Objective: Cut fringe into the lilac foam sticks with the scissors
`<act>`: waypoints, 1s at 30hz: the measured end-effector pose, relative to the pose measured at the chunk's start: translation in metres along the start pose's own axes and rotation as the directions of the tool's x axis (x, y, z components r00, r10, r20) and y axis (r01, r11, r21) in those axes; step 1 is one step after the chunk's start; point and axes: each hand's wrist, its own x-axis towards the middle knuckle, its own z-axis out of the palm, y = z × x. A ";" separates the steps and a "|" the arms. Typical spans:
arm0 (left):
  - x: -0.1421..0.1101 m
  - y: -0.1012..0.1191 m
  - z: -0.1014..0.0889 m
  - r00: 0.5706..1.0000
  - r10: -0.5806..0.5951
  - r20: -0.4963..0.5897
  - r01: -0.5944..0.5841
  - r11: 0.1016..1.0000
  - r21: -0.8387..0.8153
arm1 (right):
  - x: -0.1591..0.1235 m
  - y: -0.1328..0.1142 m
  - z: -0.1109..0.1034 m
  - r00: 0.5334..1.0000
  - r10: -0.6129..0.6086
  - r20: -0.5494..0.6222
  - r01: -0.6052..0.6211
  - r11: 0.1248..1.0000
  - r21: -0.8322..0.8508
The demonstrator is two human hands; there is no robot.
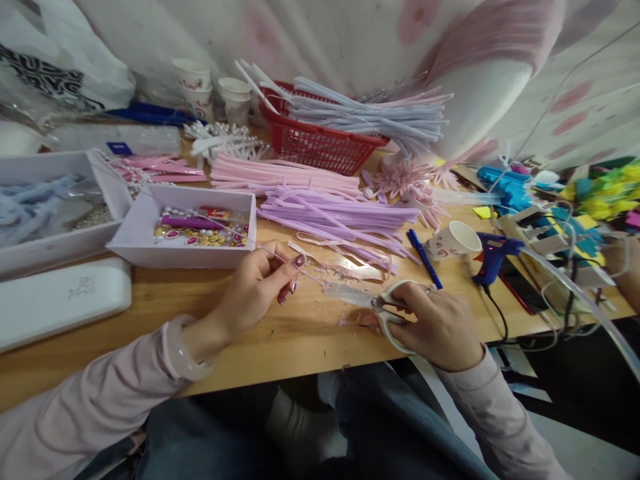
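Observation:
My left hand (255, 287) pinches a thin pale-purple pipe cleaner (313, 275) between thumb and fingertips. One end of it points at the scissor tips, and the other runs up past the small box. My right hand (443, 327) grips a pair of scissors (383, 308) with white handles, fingers through the loops. The blades point left, close to the pipe cleaner's end; whether they touch it I cannot tell. Bits of fluff (325, 275) lie around the blade tips. Just behind, a paper measuring tape (345, 257) curls on the table.
Bundles of purple pipe cleaners (340, 213) and pink ones (285, 173) lie behind my hands. A red basket (320, 143) stands beyond. Left is a bead box (200, 257); right are a blue pen (424, 257), paper cup (454, 241), glue gun (493, 257) and cords. Another person's hand (623, 263) shows far right.

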 end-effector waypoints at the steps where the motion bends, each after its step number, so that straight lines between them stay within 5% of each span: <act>1: 0.000 0.000 0.000 1.000 0.000 0.000 0.000 1.000 0.004 | 0.000 0.000 0.000 1.000 0.001 0.001 -0.001 1.000 0.004; 30: 0.001 0.001 0.001 1.000 -0.009 0.021 0.010 0.999 -0.038 | 0.000 0.001 0.000 1.000 -0.001 0.006 0.001 0.998 0.068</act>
